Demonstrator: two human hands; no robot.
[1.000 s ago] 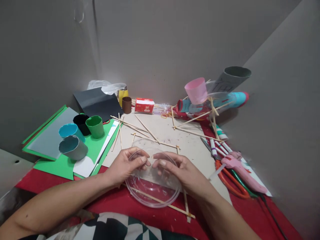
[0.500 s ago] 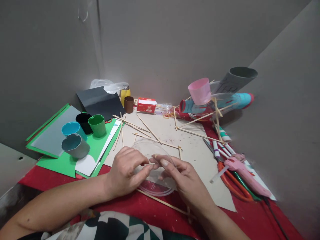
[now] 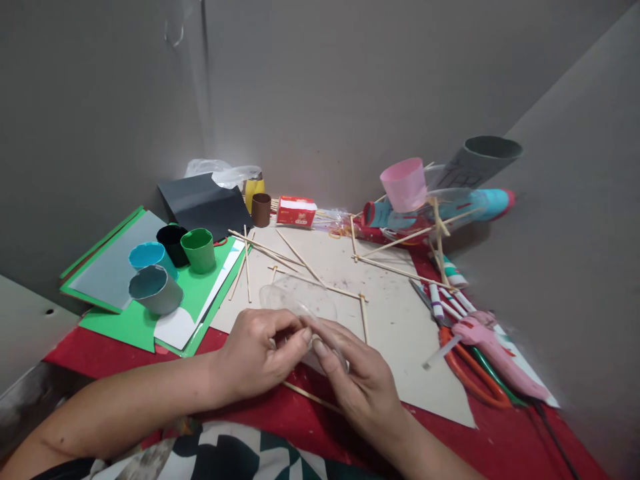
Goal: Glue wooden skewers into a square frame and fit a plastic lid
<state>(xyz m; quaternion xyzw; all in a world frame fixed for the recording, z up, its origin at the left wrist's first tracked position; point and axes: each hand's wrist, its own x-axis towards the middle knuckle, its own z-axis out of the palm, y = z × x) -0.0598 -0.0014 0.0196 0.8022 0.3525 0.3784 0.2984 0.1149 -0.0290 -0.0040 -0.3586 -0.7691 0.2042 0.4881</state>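
A clear, round plastic lid (image 3: 295, 300) is held in front of me, tilted, with its far edge showing beyond my fingers. My left hand (image 3: 267, 347) pinches at its near part, thumb pressed against curled fingers. Against it, my right hand (image 3: 353, 373) grips the lid's right side, thumb on the near face. The two thumbs almost meet, and the fingertips hide the lid's near rim. Under the hands lies a frame of thin wooden sticks (image 3: 320, 285) on a grey-beige board (image 3: 400, 347).
Paper cups, among them a green cup (image 3: 199, 252) and a grey cup (image 3: 156, 291), stand on green sheets at left. Loose sticks (image 3: 300, 257) lie ahead. At right are a pink glue gun (image 3: 500, 353), orange-handled scissors (image 3: 470, 380) and a stick structure holding a pink cup (image 3: 404, 185).
My hands have come closer together, fingertips now touching. The clear lid has tilted, and less of its near half shows. The view has shifted slightly.
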